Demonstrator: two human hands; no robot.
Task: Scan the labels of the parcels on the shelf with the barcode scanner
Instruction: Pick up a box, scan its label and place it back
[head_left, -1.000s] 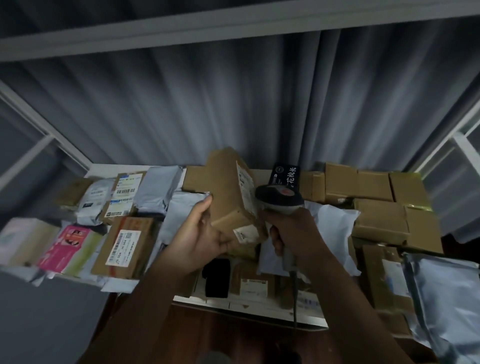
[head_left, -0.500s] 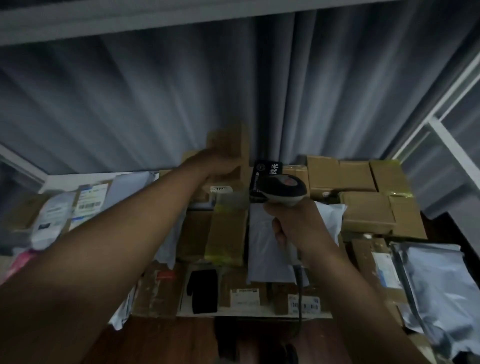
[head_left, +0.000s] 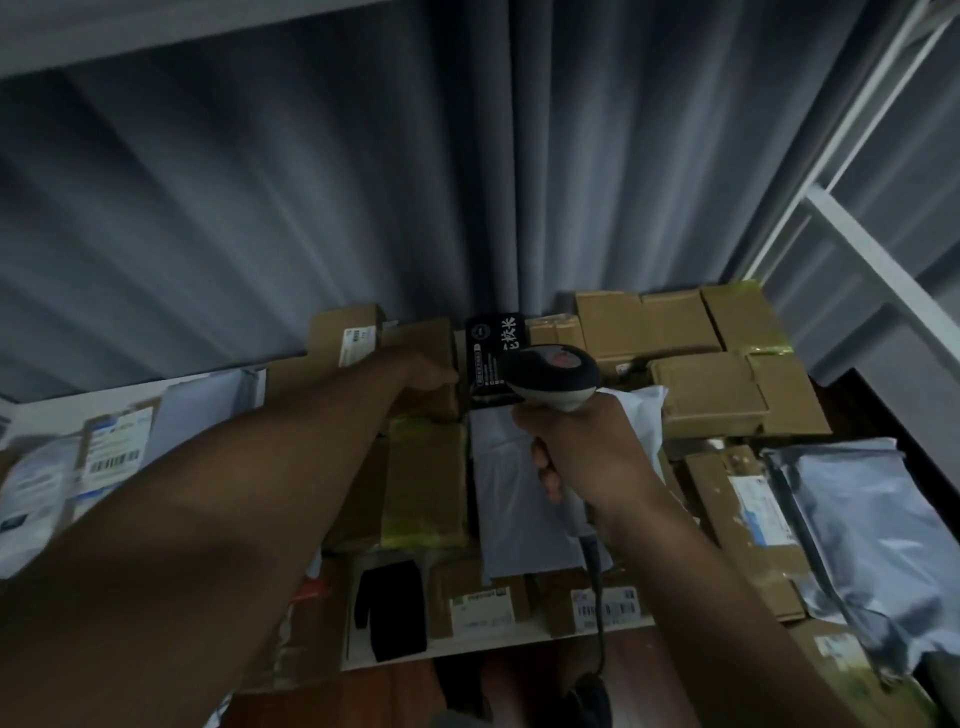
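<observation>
Head camera looks forward and down, close over the shelf (head_left: 31, 410).

The left hand (head_left: 431, 371) has carried the brown box (head_left: 421, 338) from in front of the scanner (head_left: 553, 376) to the back of the shelf, arm now outstretched

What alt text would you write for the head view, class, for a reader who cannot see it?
A person's right hand grips a corded barcode scanner above a shelf crowded with parcels, while the left hand reaches to a brown cardboard box at the back. Beside it stands a black box with white lettering; grey curtains hang behind.
</observation>
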